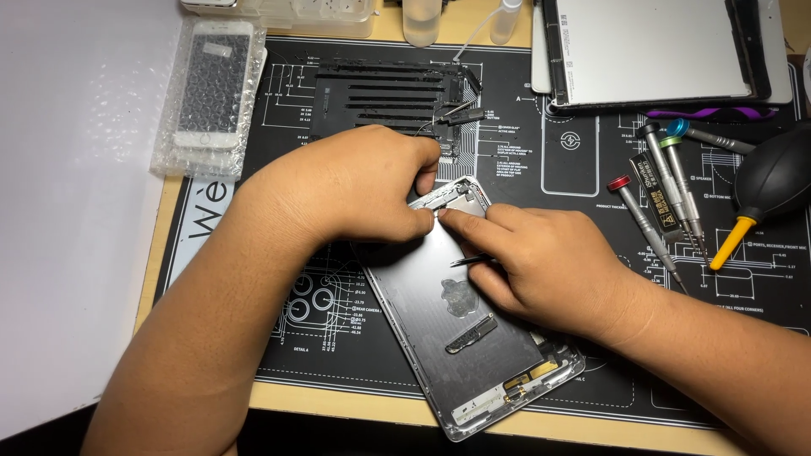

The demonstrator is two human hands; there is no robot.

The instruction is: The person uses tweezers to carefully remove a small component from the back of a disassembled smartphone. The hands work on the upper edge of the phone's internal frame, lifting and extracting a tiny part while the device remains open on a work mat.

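Head view showed the left hand and right hand, fingertips pinched together on a small part at the top corner of the grey phone housing lying on the black mat, where a slip could probably bend it.

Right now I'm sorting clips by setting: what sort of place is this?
Most likely a phone repair bench. An opened grey phone housing lies on a black printed work mat, with precision screwdrivers and a dust blower alongside.
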